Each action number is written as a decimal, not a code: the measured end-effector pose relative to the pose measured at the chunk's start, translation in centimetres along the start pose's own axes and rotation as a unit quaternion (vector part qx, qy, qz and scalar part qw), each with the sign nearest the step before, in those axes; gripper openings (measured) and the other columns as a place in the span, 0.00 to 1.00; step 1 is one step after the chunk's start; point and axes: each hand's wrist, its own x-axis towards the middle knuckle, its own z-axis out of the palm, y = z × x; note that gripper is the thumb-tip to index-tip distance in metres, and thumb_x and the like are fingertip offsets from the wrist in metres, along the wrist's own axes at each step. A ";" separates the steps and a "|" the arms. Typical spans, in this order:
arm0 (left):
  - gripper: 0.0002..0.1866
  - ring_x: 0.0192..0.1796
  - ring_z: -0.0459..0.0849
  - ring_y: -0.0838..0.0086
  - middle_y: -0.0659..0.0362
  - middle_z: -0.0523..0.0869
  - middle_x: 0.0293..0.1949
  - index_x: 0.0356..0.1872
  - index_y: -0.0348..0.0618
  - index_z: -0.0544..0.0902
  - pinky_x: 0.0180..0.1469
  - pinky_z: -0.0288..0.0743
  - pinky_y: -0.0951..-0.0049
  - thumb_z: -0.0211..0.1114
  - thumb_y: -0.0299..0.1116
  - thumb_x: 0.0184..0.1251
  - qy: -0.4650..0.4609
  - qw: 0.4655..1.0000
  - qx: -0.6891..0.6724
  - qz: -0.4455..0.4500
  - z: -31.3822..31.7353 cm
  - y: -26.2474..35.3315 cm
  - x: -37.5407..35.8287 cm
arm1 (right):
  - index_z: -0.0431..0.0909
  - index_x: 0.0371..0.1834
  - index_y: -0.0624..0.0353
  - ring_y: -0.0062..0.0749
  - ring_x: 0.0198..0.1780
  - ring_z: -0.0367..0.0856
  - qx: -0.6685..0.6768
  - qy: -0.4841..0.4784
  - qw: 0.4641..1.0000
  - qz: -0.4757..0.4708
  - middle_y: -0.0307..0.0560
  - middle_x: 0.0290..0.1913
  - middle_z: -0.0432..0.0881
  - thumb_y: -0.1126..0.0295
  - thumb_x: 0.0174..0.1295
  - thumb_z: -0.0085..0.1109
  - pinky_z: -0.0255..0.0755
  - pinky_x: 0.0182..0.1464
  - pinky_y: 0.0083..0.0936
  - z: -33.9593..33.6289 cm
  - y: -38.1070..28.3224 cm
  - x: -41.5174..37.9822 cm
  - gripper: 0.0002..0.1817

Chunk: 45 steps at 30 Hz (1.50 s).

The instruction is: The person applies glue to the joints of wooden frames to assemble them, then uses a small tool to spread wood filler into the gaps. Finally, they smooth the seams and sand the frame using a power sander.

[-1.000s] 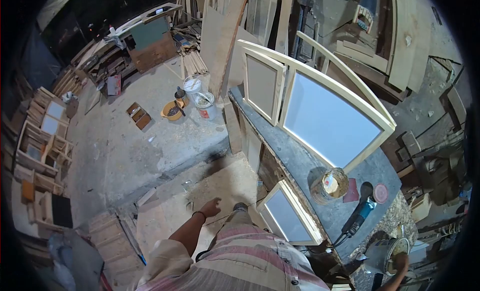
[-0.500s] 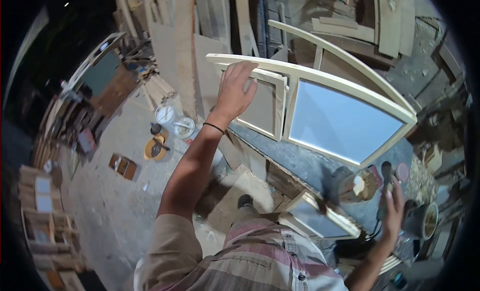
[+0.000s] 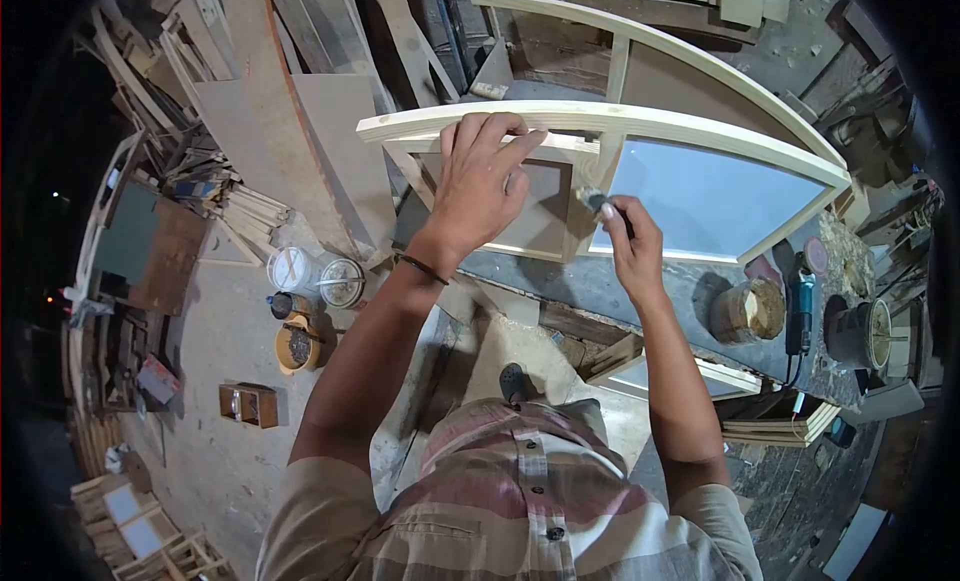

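Observation:
An arched frame of pale wood [image 3: 690,133] stands on the grey bench top [image 3: 655,281], with a light-blue panel [image 3: 710,196] in its right bay. In its left bay sits a smaller wooden frame [image 3: 525,250]. My left hand [image 3: 478,186] is closed over the arched rail, fingers curled at its upper edge and thumb toward the smaller frame. My right hand [image 3: 637,246] grips a small brush [image 3: 593,198], its bristles pointing up and left, close by the upright between the bays. Behind stands a second arched frame [image 3: 740,69].
A tub with brownish contents [image 3: 742,316], a teal power tool [image 3: 800,306] and a grey bucket [image 3: 860,333] are at the right. White buckets [image 3: 291,271], a yellow pot [image 3: 298,345] and a wooden box [image 3: 248,405] stand on the floor at left. Boards [image 3: 270,131] lean behind.
My right hand has come from beside the tub up and left to the frame, carrying the brush. The smaller frame now sits closer into its bay; my left hand stays on the rail.

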 end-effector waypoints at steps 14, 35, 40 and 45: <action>0.24 0.58 0.74 0.62 0.59 0.80 0.51 0.55 0.48 0.87 0.65 0.60 0.59 0.62 0.23 0.53 0.012 1.000 -0.020 0.003 0.6 -0.6 -0.1 | 0.79 0.39 0.66 0.19 0.26 0.79 0.064 0.112 0.978 0.162 0.42 0.24 0.81 0.66 0.74 0.61 0.77 0.30 0.22 3.9 -3.6 -2.3 0.12; 0.22 0.57 0.74 0.62 0.58 0.80 0.50 0.53 0.46 0.87 0.64 0.59 0.59 0.62 0.24 0.54 0.023 0.999 -0.031 0.002 0.6 -0.7 -0.1 | 0.80 0.39 0.63 0.31 0.24 0.80 -0.032 0.078 0.981 0.173 0.47 0.23 0.81 0.62 0.75 0.59 0.74 0.32 0.30 4.4 1.3 -6.2 0.13; 0.23 0.57 0.74 0.61 0.58 0.80 0.50 0.53 0.45 0.87 0.64 0.59 0.58 0.62 0.24 0.53 0.030 0.999 -0.025 0.010 0.6 -0.6 0.0 | 0.80 0.39 0.61 0.45 0.25 0.82 -0.173 0.064 0.974 0.128 0.51 0.24 0.82 0.64 0.73 0.60 0.75 0.32 0.33 4.8 2.8 -5.3 0.11; 0.23 0.57 0.74 0.61 0.58 0.80 0.50 0.53 0.46 0.87 0.64 0.59 0.58 0.62 0.24 0.53 0.029 0.999 -0.024 0.007 0.6 -0.7 0.0 | 0.80 0.39 0.63 0.36 0.25 0.83 -0.088 0.084 0.980 0.158 0.50 0.24 0.82 0.64 0.75 0.59 0.76 0.31 0.31 5.5 1.5 -6.6 0.12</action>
